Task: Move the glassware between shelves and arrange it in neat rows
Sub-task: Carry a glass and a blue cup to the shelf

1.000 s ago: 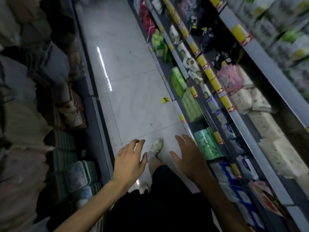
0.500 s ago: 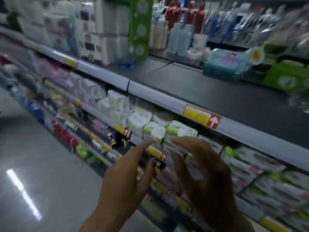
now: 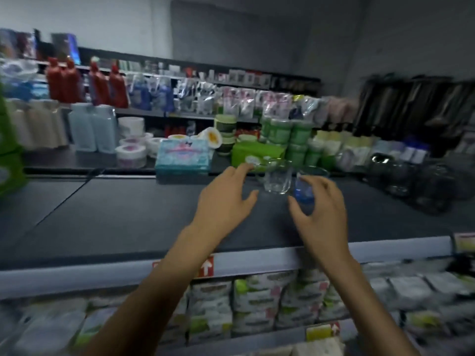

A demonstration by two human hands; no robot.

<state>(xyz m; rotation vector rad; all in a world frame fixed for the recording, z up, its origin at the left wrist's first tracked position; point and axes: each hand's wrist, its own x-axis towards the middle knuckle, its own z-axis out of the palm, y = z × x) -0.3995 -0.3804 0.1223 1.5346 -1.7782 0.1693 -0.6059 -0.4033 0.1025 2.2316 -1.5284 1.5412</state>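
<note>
Two glasses stand side by side on the dark top shelf (image 3: 128,217): a clear glass (image 3: 277,178) and, to its right, a glass with a blue base (image 3: 307,187). My left hand (image 3: 226,199) hovers just left of the clear glass, fingers spread, holding nothing. My right hand (image 3: 321,214) is just in front of the blue-based glass with fingers loosely curved, empty; I cannot tell if it touches the glass. More clear glassware (image 3: 411,183) stands blurred at the shelf's right.
Behind the glasses lie a green pack (image 3: 257,152), a turquoise tissue pack (image 3: 183,156) and white tape rolls (image 3: 131,152). Bottles and pouches fill the back shelves. Wrapped packs sit on the shelf below the grey price rail (image 3: 77,276).
The view swung up from the aisle floor to the top shelf. Both hands rose from waist height and now reach over the shelf toward the two glasses.
</note>
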